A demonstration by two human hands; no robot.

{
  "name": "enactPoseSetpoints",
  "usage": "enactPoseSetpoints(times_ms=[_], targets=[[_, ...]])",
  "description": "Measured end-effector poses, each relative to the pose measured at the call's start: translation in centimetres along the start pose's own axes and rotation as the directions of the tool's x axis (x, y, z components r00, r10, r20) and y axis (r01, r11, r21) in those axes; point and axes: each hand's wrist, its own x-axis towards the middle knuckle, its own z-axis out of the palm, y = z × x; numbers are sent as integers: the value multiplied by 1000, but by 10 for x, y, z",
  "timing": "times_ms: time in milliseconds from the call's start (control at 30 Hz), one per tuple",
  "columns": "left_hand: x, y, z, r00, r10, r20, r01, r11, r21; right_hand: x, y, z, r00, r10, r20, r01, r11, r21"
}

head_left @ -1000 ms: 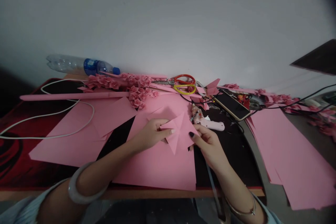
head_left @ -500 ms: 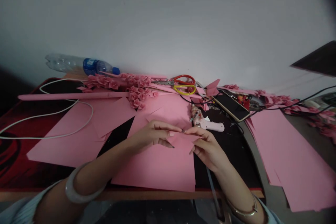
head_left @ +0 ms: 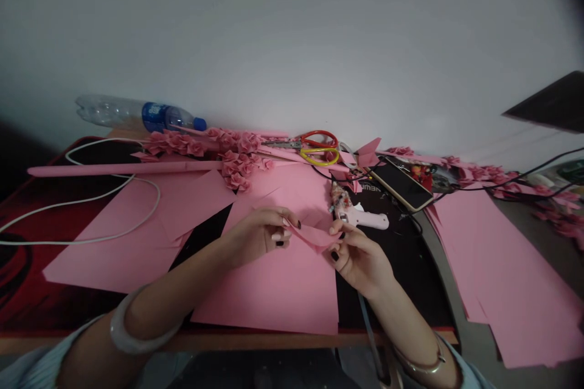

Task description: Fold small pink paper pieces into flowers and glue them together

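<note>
Between my hands is a small folded piece of pink paper, held just above a large pink sheet. My left hand pinches its left end, fingers closed. At the other end, my right hand grips it between thumb and fingers. The piece bends into a shallow curve, and part of it is hidden by my fingertips. Just beyond my right hand lies a pale pink glue gun. Clusters of folded pink paper flowers sit behind my left hand.
Scissors with red and yellow handles lie near the wall. A phone rests at the right, beside cables. An empty plastic bottle lies at the back left. More pink sheets are at the right, and a long pink paper tube at the left.
The paper piece has turned in my hands and now shows a curved, folded edge. My left fingers have curled in, and my right fingers have shifted their hold.
</note>
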Motion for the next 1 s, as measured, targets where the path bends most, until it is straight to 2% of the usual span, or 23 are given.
enactPoseSetpoints(times_ms=[300,433,533,633,733,867,933,1000], targets=[[2,6,1,975,102,-199,-149,961,-234,-2,-3,-3,998,-44,-43,47,995,84],[1,8,4,946,147,-290,-219,947,-234,-2,-4,-4,997,-54,-60,63,985,159],[1,9,5,933,184,-309,-257,942,-215,0,-5,-5,995,-69,-78,82,981,175],[3,6,2,916,248,-314,-294,950,-107,2,-4,-6,989,-108,-97,121,982,142],[6,-3,-3,890,302,-340,-279,953,115,3,-4,-6,984,-138,-113,150,983,108],[8,-13,-7,936,233,-263,-146,939,312,1,-4,-3,984,-129,-122,142,985,101],[8,-13,-6,951,236,-197,-137,900,415,0,-3,-2,985,-116,-124,128,988,91],[7,-11,-5,944,287,-162,-172,848,502,0,-2,-2,986,-108,-129,118,990,72]])
